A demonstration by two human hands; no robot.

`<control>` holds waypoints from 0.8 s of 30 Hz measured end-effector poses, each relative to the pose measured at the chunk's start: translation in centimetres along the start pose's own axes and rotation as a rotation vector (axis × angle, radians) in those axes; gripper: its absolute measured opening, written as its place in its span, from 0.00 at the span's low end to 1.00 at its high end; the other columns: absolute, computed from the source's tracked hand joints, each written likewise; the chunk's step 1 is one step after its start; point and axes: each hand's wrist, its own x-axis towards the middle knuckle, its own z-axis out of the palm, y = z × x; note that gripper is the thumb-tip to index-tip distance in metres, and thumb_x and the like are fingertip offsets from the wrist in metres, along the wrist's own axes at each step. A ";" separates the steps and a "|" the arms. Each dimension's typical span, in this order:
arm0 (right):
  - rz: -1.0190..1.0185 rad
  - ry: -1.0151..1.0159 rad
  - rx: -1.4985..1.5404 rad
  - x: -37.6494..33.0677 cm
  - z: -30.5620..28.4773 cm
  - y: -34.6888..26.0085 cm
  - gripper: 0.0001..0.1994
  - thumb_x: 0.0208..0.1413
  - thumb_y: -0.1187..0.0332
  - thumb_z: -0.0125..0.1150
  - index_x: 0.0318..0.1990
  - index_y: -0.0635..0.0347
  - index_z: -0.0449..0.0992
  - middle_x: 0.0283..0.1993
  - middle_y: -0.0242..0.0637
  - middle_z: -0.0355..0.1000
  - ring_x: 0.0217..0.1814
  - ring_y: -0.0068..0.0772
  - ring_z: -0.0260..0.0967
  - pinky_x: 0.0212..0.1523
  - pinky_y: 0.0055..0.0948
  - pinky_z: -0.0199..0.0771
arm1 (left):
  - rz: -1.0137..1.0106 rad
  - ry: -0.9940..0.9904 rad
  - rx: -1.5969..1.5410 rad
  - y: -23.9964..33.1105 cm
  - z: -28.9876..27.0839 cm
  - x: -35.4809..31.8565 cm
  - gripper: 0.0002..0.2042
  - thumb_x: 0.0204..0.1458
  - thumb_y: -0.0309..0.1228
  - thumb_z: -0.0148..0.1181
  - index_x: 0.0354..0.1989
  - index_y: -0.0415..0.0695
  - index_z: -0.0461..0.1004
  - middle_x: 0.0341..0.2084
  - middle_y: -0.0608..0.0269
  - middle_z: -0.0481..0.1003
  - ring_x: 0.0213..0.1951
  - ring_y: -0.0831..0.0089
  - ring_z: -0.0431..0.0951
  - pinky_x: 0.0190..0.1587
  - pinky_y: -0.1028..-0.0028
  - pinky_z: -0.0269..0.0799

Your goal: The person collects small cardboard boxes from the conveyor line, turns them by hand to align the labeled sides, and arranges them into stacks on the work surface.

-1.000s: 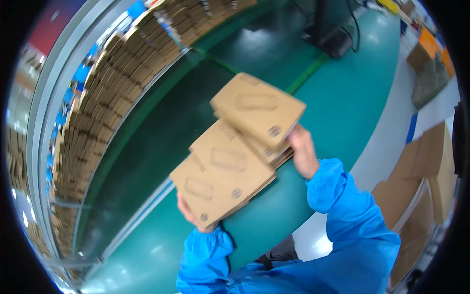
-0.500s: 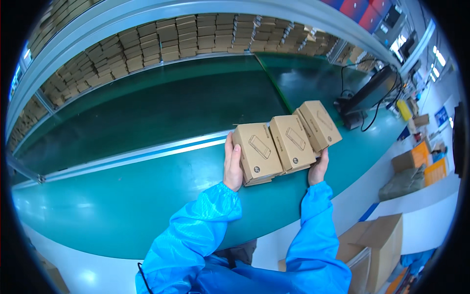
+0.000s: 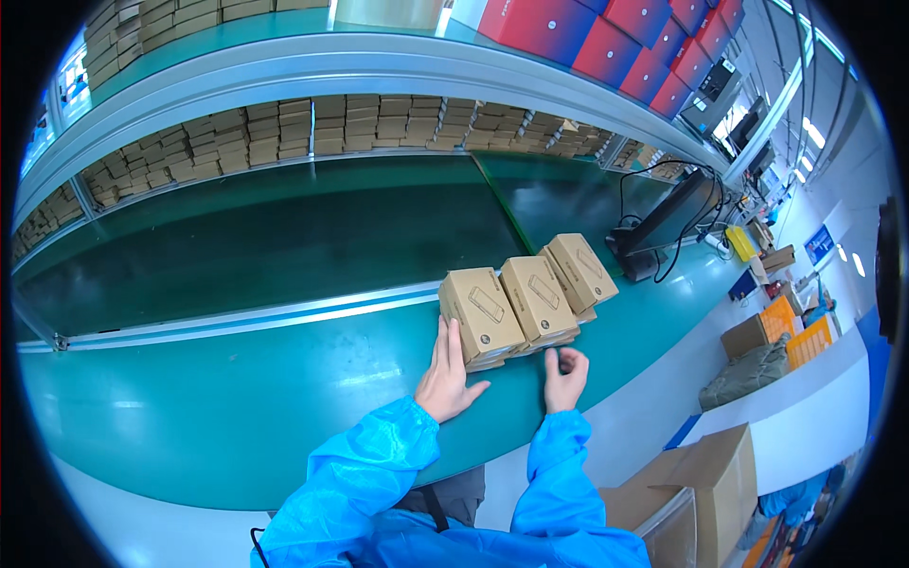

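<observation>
A row of small brown cardboard boxes (image 3: 527, 301) lies in low stacks on the green table (image 3: 237, 407), just in front of the conveyor rail. My left hand (image 3: 448, 372) rests flat on the table with its fingertips against the left end of the row. My right hand (image 3: 565, 376) hovers a little below the row's middle, fingers loosely curled, holding nothing. Both arms wear blue sleeves.
A dark green conveyor belt (image 3: 284, 246) runs behind the rail, with stacked brown cartons (image 3: 284, 128) on the shelf beyond. A black monitor (image 3: 668, 222) with cables stands at the right. Open cardboard boxes (image 3: 701, 483) sit on the floor at the lower right.
The boxes, carried between both hands before, now lie on the table by the rail. Both hands have let go; the right has drawn back, the left stays against the row's end.
</observation>
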 end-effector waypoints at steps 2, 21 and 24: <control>-0.092 -0.030 -0.148 -1.9 0.6 -3.2 0.19 0.48 0.62 0.76 0.41 0.62 0.75 0.42 0.42 0.70 0.44 0.42 0.69 0.47 0.37 0.71 | -0.018 0.025 0.025 -0.3 -0.2 -0.2 0.58 0.46 0.31 0.74 0.73 0.34 0.28 0.70 0.24 0.39 0.70 0.30 0.49 0.69 0.54 0.59; -0.319 -0.124 -0.329 -1.2 1.8 -5.6 0.07 0.52 0.64 0.68 0.34 0.56 0.84 0.37 0.37 0.78 0.41 0.42 0.74 0.43 0.38 0.75 | 0.021 0.176 -0.165 0.1 0.0 1.2 0.55 0.43 0.20 0.70 0.74 0.35 0.34 0.70 0.33 0.50 0.70 0.39 0.53 0.72 0.57 0.50; -0.363 0.020 -0.101 -2.2 0.9 -6.3 0.08 0.56 0.65 0.66 0.37 0.60 0.81 0.36 0.39 0.77 0.41 0.46 0.74 0.41 0.40 0.75 | 0.082 0.182 -0.123 0.7 -0.2 1.2 0.52 0.44 0.23 0.71 0.75 0.37 0.39 0.71 0.33 0.46 0.72 0.38 0.49 0.72 0.55 0.48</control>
